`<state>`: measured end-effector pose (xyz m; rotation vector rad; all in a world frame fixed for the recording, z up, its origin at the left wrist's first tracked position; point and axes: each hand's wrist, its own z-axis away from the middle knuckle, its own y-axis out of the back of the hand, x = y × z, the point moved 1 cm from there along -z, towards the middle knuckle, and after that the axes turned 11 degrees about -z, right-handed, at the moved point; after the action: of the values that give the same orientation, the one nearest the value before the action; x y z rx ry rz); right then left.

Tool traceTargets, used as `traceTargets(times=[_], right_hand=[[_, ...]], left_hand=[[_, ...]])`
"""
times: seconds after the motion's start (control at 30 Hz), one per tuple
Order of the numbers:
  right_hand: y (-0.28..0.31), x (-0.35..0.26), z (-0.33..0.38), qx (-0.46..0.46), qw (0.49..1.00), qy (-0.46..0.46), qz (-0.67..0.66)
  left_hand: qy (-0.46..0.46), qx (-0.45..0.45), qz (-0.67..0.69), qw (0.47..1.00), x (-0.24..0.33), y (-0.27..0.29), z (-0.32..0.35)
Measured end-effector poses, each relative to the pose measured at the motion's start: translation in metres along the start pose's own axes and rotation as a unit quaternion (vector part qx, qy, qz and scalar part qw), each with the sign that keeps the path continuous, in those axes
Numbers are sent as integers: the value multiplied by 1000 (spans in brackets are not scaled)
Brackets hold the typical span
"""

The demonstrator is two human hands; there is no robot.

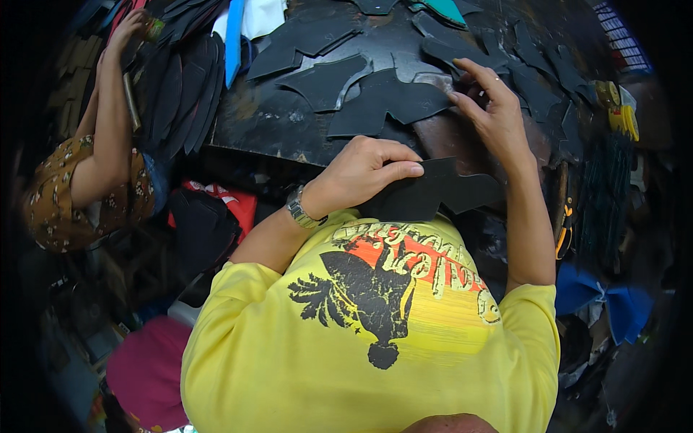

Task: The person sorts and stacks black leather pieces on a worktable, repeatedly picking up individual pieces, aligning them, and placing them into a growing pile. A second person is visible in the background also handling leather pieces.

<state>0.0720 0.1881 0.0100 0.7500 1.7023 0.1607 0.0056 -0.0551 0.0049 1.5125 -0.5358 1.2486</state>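
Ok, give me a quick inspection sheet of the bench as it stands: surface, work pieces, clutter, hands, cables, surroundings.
Surface: dark, scuffed worktable, largely covered with cut pieces.
Job's things: a flat black cut piece at the near edge; a similar black piece lies further in.
Clutter: many loose black cut pieces; a stack of dark pieces at far left; a teal piece at the far edge.
Hands: left hand pinches the near black piece; right hand rests fingertips on the table pieces.
Cables: nothing seen.
Surroundings: another person's arm at left reaching to the stack; blue fabric at right.
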Motion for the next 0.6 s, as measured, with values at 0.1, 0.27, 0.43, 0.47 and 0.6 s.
traceTargets(times=[0.1,0.27,0.43,0.47,0.6], right_hand=[[1,1,-2,10,1000,12,-3],[19,11,-23,56,972,94,208],[32,26,-40,-104,960,19,261],[31,26,-42,-119,956,25,268],[33,24,-53,-162,955,-4,249]], left_hand=[[7,9,-9,1000,-2,1,0],[48,-17,22,998,-15,6,-3],[48,-45,52,997,-28,10,-8],[41,-47,53,997,-30,10,-9],[37,-47,52,997,-34,13,-10]])
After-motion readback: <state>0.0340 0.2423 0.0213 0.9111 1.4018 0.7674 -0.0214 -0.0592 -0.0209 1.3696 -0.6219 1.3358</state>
